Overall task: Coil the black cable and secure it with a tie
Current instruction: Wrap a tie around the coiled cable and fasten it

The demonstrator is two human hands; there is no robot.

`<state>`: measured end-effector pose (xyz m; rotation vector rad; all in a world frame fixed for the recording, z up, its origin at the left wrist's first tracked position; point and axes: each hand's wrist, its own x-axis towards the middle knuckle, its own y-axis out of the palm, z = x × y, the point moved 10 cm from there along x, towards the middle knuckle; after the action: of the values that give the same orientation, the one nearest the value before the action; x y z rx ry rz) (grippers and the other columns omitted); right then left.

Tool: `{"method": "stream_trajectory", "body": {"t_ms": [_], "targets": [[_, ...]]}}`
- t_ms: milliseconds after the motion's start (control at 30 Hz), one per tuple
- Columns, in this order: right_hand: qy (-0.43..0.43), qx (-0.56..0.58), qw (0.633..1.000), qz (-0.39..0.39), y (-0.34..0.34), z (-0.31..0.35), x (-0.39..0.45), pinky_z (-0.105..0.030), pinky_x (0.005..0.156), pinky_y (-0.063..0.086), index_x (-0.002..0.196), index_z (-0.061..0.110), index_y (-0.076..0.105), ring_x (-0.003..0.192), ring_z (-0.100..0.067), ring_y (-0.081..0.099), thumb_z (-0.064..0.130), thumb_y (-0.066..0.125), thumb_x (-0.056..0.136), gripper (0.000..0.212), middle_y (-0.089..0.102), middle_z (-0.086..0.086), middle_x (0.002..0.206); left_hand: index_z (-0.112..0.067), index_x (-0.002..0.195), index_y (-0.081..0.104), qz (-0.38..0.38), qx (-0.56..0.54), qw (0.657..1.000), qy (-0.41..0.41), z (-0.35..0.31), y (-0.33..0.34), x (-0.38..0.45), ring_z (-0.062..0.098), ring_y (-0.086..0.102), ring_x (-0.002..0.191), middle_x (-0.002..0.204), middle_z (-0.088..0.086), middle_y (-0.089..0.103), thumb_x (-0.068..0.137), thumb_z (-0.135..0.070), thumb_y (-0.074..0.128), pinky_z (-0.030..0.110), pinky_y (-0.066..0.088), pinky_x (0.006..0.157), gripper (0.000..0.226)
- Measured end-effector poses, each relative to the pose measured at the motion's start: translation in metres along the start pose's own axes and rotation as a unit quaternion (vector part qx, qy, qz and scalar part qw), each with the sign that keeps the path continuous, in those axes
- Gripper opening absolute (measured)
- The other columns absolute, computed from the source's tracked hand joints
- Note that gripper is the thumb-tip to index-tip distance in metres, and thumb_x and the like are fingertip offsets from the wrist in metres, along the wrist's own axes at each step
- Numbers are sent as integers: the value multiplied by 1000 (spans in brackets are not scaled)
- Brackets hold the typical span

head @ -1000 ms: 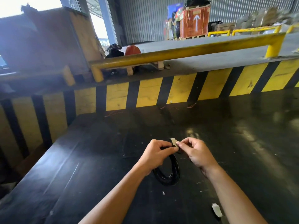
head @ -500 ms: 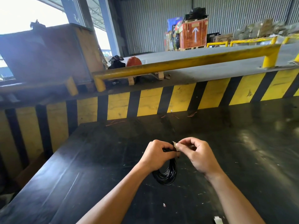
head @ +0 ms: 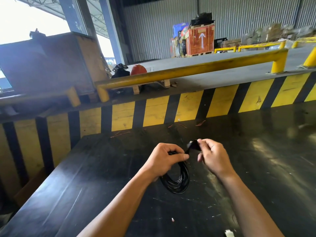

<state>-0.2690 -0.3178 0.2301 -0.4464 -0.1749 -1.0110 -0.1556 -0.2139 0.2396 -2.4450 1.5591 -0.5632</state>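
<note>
Left hand point(head: 166, 157) is coming in from about 7 o'clock, forearm angled up across the bench point(head: 71, 185), fingers curled shut around the top of the black cable point(head: 177, 181) with the thumb pressing along the bundle. The coil is hanging down below that fist toward 6 o'clock, lower loops sitting on or just above the bench, can't really tell which. Right hand point(head: 212, 156) is reaching in from 5 o'clock, knuckles up, fingertips pinching a dark end piece point(head: 193, 144) at roughly 12 o'clock of the coil; it's blurry, so I can't say if that's a plug or the tie.

Around it: a few thin reddish wire scraps point(head: 119, 134) are lying by the back edge, a yellow-and-black striped barrier point(head: 188, 106) is running behind the bench with a yellow rail point(head: 188, 71) above it, and a small white scrap point(head: 229, 233) is sitting at the near edge.

Cable itself is looking glossy, several loops stacked into a tidy oval.
</note>
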Motion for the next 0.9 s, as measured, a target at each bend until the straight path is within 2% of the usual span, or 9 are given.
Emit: {"method": "stream_trajectory", "body": {"t_ms": [100, 200, 300, 400, 533, 600, 700, 800, 900], "targets": [[28, 109, 994, 10, -4, 1, 3, -26, 53, 52, 88, 2, 59, 47, -7, 63, 18, 44, 98, 24, 66, -10, 60, -22, 66, 70, 3, -47, 999, -24, 0, -4, -1, 6, 29, 36, 47, -10, 47, 80, -16, 74, 19, 21, 36, 16], [103, 372, 922, 30, 12, -1, -5, -22, 50, 56, 90, 8, 53, 59, -17, 71, 13, 39, 99, 18, 72, -12, 76, -18, 67, 68, 18, -100, 994, -30, -4, -1, 0, 9, 28, 40, 56, 4, 42, 81, -13, 73, 23, 20, 38, 16], [126, 455, 881, 36, 17, -1, -10, -19, 56, 57, 90, 10, 55, 65, -14, 72, 4, 47, 95, 12, 74, -8, 74, -15, 66, 65, 38, -124, 991, -32, -5, 3, -2, 8, 27, 39, 55, 3, 37, 81, -15, 73, 20, 22, 37, 16], [71, 390, 917, 50, 9, 6, -8, -18, 60, 57, 85, 9, 63, 64, -10, 69, -4, 59, 85, 14, 72, -4, 68, -16, 67, 67, 42, -134, 990, -31, -4, 2, -3, 6, 29, 38, 49, -4, 40, 76, -20, 76, 18, 26, 35, 14], [0, 193, 981, -4, -13, 11, -1, -21, 58, 56, 78, 15, 66, 59, -9, 68, 0, 68, 80, 15, 71, 2, 61, -18, 65, 69, 20, -175, 984, -26, -3, -2, -1, 3, 30, 35, 46, -9, 45, 73, -21, 78, 15, 28, 34, 12], [-26, 99, 994, -32, -18, 12, -1, -21, 60, 55, 75, 18, 66, 61, -8, 69, 6, 71, 79, 14, 71, 2, 64, -19, 64, 70, 10, -192, 981, -23, -3, -3, 0, 2, 31, 35, 47, -9, 50, 70, -24, 80, 14, 28, 33, 13], [-66, -2, 998, -24, -8, 20, -5, -9, 54, 43, 71, 21, 64, 58, -1, 61, 14, 73, 76, 12, 67, 6, 62, -19, 61, 69, -7, -212, 977, -17, -4, -5, 2, 2, 31, 34, 45, -9, 48, 70, -23, 79, 13, 27, 33, 15], [-71, 22, 997, 23, 6, 28, -7, -12, 55, 42, 73, 19, 65, 58, 0, 54, 16, 74, 75, 9, 66, 4, 64, -18, 62, 68, -11, -218, 976, -6, -8, -5, 3, 3, 32, 34, 45, -7, 47, 72, -21, 78, 14, 27, 32, 15], [-35, 136, 985, 99, 19, 31, -9, -23, 65, 50, 86, 9, 69, 71, -11, 63, 12, 73, 78, 10, 73, -11, 79, -19, 61, 68, -25, -199, 980, -2, -10, -8, 1, 2, 33, 34, 44, -9, 49, 73, -23, 79, 14, 27, 32, 16]]}}
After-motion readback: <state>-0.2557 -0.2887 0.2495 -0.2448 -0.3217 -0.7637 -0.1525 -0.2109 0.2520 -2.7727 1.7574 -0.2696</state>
